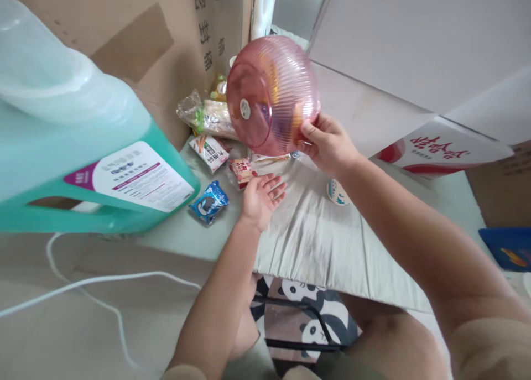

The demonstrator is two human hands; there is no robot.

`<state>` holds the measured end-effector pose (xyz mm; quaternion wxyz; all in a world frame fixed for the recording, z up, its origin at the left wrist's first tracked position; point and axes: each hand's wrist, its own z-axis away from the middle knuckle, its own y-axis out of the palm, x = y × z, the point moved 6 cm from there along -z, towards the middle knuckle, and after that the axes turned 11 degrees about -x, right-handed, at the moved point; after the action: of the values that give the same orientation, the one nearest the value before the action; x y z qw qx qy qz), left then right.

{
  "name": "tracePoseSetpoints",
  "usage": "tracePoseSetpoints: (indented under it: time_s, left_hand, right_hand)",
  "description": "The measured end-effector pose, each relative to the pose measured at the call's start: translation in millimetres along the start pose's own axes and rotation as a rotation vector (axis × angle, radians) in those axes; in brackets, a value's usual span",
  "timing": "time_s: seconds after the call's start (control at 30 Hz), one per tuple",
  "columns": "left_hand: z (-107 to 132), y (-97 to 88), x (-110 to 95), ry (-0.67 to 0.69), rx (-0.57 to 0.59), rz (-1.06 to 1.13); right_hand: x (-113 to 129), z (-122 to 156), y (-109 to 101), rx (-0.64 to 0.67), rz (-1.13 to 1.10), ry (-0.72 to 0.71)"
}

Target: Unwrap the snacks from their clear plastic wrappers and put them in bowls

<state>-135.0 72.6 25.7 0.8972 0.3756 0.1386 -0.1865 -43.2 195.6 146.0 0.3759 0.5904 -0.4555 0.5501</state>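
Bowl [271, 92] above snacks [211, 150] — jug [83, 147] left

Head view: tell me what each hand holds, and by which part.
Right hand grips the pink ribbed bowl by its rim, with the bowl tipped on its side. Left hand is open, palm up, holding nothing.

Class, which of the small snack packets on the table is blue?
The blue packet, lying just left of the open left hand, beside the green jug; the others are red or white.
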Motion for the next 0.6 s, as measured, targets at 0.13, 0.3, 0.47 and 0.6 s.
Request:
tracePoseSetpoints:
  time_s: [0.13, 0.3, 0.47, 0.6]
  left_hand:
    - [-3, 11.4, 3, -0.059, 0.070, 0.074]
    - [2, 27.6, 10, -0.122, 0.226, 0.217]
    - [-1, 32.3, 10, -0.065, 0.266, 0.244]
    - [-5, 33.0, 15, -0.044, 0.144, 0.240]
  right_hand:
    - [2, 2, -15, -0.085, 0.082, -0.024]
    - [18, 13, -30, -0.239, 0.148, -0.060]
    - [45, 59, -78, -0.365, 0.082, -0.081]
    - [54, 124, -147, -0.529, 0.159, -0.096]
